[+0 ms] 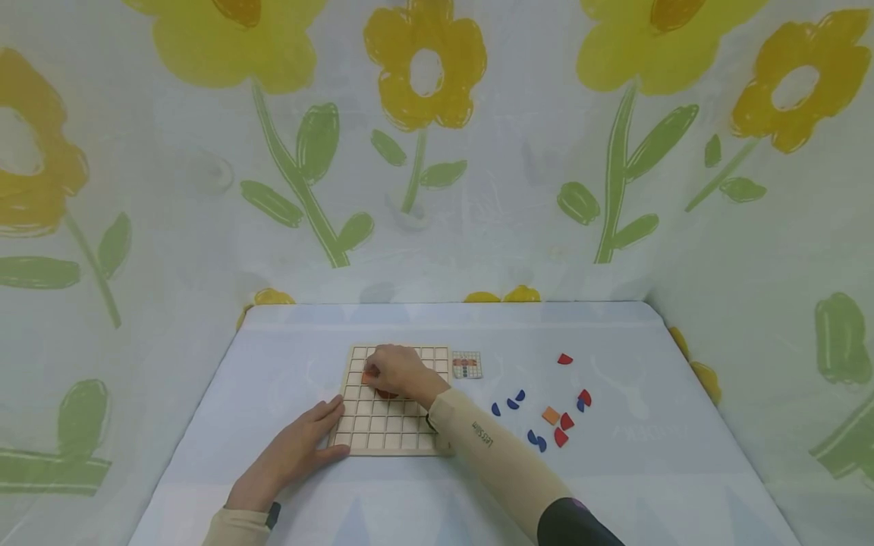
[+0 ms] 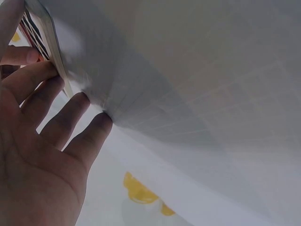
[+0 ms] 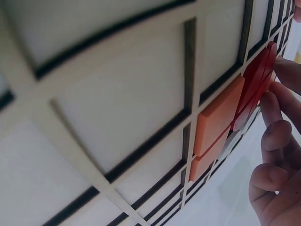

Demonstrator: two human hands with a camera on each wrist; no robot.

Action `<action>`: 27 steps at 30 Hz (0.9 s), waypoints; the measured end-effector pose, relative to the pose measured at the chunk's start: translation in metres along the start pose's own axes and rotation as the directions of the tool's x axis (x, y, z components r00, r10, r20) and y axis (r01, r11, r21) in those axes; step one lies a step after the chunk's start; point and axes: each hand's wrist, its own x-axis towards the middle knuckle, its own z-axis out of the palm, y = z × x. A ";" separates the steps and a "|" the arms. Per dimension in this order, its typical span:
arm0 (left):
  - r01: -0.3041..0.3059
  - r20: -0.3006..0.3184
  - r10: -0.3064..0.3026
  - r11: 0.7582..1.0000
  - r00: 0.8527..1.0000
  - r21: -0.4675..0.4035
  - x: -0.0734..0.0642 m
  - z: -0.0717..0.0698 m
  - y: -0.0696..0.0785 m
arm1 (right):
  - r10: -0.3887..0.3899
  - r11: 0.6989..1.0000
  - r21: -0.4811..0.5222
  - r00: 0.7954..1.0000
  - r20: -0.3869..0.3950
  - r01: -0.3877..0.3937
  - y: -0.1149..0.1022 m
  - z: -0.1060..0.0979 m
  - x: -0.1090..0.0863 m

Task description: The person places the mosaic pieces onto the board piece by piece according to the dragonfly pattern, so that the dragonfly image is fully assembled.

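A pale wooden grid board lies on the table. My left hand rests at its left edge with fingers extended, fingertips at the rim in the left wrist view. Over the board's upper left cells is my right hand, its thumb and forefinger pinching an orange piece at the grid. Dark red pieces show just below that hand. Seen from the right wrist, orange square tiles sit in neighbouring cells beside red pieces. The right hand partly hides the pieces in the head view.
A small printed pattern card lies against the board's right side. Farther right are scattered several blue half-round pieces, several red wedges and an orange square. Flower-printed cloth walls stand around the table.
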 end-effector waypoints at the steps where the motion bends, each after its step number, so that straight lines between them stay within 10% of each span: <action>1: 0.000 -0.002 0.000 1.000 1.000 0.001 0.000 0.000 0.000 | 0.000 1.000 0.002 1.000 0.001 0.000 0.000 0.000 0.000; 15: 0.022 0.009 -0.022 1.000 1.000 -0.019 0.001 0.002 0.000 | 0.015 1.000 -0.014 1.000 0.022 -0.015 -0.001 -0.001 -0.002; 27: 0.000 -0.005 0.000 1.000 1.000 -0.015 0.000 -0.001 0.001 | -0.047 0.997 0.053 0.993 -0.108 0.053 -0.004 -0.023 -0.032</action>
